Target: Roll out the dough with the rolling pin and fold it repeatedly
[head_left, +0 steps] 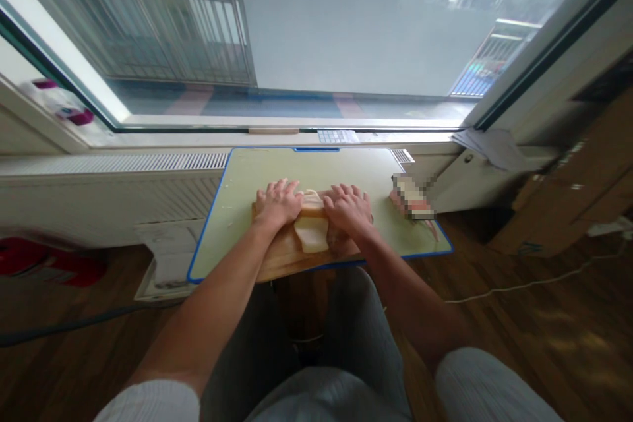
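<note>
A flat, pale strip of dough (312,239) lies on a wooden board (277,262). Across it rests what looks like a light wooden rolling pin (311,210), its middle showing between my hands. My left hand (277,201) presses over the pin's left part, fingers bent forward over it. On the right part, my right hand (348,206) bears down the same way. A little dough shows beyond the pin; both pin ends are hidden under my hands. The wooden board sits on a pale green, blue-edged tabletop (232,198).
On the tabletop's right side is a small blurred-out item (414,198). A window with its sill and a radiator (148,163) stand just behind. Cardboard boxes (568,191) are at right, a red object (49,260) at left. A white cable (519,289) crosses the floor.
</note>
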`<state>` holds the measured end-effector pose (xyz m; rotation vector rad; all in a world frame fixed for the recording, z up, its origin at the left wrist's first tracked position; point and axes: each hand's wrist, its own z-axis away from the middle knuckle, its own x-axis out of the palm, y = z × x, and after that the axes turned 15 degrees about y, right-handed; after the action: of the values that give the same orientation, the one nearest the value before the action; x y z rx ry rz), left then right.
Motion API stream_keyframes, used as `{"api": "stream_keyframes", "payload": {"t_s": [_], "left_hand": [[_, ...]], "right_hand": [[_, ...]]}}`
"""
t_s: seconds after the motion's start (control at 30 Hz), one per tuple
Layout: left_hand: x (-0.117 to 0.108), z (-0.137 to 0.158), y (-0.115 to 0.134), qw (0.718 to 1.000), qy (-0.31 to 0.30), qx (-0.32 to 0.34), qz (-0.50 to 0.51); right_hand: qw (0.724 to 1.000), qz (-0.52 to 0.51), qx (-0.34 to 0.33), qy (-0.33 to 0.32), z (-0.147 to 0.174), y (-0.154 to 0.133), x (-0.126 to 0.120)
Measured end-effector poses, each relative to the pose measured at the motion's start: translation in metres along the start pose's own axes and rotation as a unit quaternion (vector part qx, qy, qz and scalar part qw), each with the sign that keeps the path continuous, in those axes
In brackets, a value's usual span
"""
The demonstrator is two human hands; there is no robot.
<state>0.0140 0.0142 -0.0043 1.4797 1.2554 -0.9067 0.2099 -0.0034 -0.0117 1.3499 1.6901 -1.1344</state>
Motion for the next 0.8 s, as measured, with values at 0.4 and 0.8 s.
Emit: {"api": "stream_keyframes", "payload": {"t_s": [0.4, 0.8], "left_hand": [[-0.017, 0.085, -0.003, 0.997, 0.075, 0.023, 0.008], [-0.02, 0.099, -0.006, 0.997, 0.071, 0.009, 0.017]], "right_hand": [[0.999, -0.009, -0.022, 0.048, 0.07, -0.005, -0.019], [0.999, -0.016, -0.039, 0.025, 0.056, -0.008, -0.019]]}}
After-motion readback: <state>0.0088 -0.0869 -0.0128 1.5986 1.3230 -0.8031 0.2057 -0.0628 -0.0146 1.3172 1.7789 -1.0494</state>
